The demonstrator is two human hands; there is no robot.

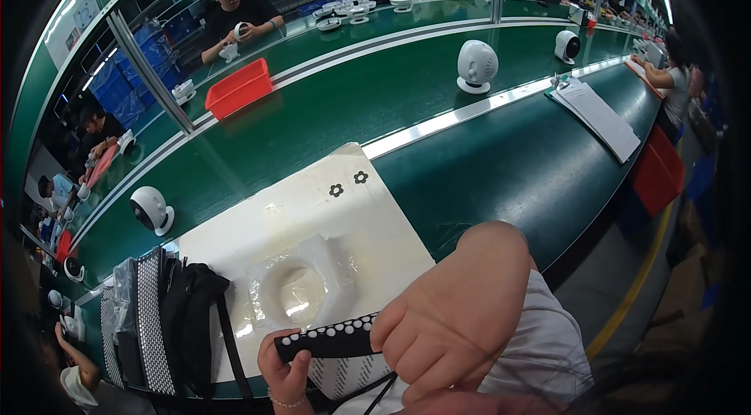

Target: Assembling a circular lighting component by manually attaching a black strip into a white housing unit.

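A black strip with a row of round white dots (338, 335) is stretched between my hands, low in front of me. My left hand (285, 372) pinches its left end between thumb and fingers. At the other end my right hand (454, 309) is closed on it, its back hiding the fingertips. Below the strip hangs a white piece with dark slanted marks (344, 374), and a thin black cord runs beside it. Just beyond my hands, a white foam ring under clear tape (274, 290) lies on a pale board (383, 219).
A black bag (195, 305) and dotted straps (152, 321) lie at the left. White rounded devices (477, 67) stand along the green conveyor (360, 102). A red bin (238, 89) sits across it, a clipboard with papers (598, 118) at the right. Several people work around the line.
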